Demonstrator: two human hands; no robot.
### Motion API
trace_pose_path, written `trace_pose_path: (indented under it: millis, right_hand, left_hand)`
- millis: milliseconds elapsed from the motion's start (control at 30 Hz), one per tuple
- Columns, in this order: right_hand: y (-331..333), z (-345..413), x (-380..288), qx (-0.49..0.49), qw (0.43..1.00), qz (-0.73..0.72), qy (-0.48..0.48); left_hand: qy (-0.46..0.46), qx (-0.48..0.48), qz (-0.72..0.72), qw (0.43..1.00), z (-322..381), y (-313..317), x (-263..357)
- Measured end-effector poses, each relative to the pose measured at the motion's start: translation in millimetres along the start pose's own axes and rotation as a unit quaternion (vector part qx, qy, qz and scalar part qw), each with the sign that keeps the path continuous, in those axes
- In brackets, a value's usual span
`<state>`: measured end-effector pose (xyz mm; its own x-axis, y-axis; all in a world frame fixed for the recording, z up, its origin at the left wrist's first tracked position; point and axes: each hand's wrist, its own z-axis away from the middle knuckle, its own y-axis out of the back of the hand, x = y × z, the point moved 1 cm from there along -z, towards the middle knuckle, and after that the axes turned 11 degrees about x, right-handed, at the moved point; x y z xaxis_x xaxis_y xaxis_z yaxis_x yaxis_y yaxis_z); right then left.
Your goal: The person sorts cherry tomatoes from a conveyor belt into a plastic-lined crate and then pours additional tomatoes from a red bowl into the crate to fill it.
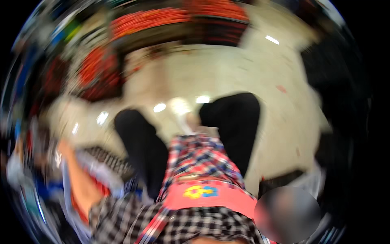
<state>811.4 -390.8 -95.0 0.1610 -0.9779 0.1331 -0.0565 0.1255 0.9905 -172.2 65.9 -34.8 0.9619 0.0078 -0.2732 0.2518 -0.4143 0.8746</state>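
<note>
My bare left forearm reaches out at the left beside a whitish, bag-like thing (102, 170) with red in or behind it. At its far end, my left hand (63, 149) is blurred, so its fingers and anything in them cannot be made out. My right hand is out of view. Before me are my bent knees in black trousers (234, 113), with a plaid apron (199, 155) with a pink band between and below them. A checked sleeve covers my upper left arm.
Containers of orange-red items (152, 23) stand beyond the pale, shiny floor (207, 70), with another red heap (91, 67) at upper left. A dark grid-like crate (108, 158) lies by my left leg. Dark shapes line the right; a grey blurred disc hides the lower right.
</note>
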Motion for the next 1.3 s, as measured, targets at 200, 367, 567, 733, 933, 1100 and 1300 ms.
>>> trace_pose_path:
  millis: [200, 367, 567, 733, 933, 1100, 1300]
  right_hand:
    - [13, 54, -72, 0.014, 0.992, -0.129, 0.002]
    - [54, 113, -126, -0.011, 0.978, -0.201, 0.048]
    - [59, 163, -222, -0.053, 0.949, -0.253, 0.179]
    - [63, 177, -253, -0.046, 0.877, -0.284, 0.385]
    - [69, 146, -276, -0.080, 0.730, -0.260, 0.627]
    - [57, 86, -304, -0.022, 0.643, -0.156, 0.750]
    - [3, 15, -441, 0.015, 0.585, -0.190, 0.789]
  left_hand:
    - [0.052, -0.192, 0.123, 0.972, 9, 54, 78]
    - [0.070, -0.224, 0.059, 0.970, 27, 44, 75]
    - [0.184, -0.222, -0.056, 0.956, 62, 47, -4]
    - [0.283, -0.223, -0.168, 0.918, 101, 59, -80]
    - [0.240, -0.189, -0.257, 0.917, 91, 68, -46]
    - [0.197, -0.380, 0.270, 0.862, -35, 69, 58]
    - [-0.140, -0.170, 0.486, 0.846, -129, 66, 278]
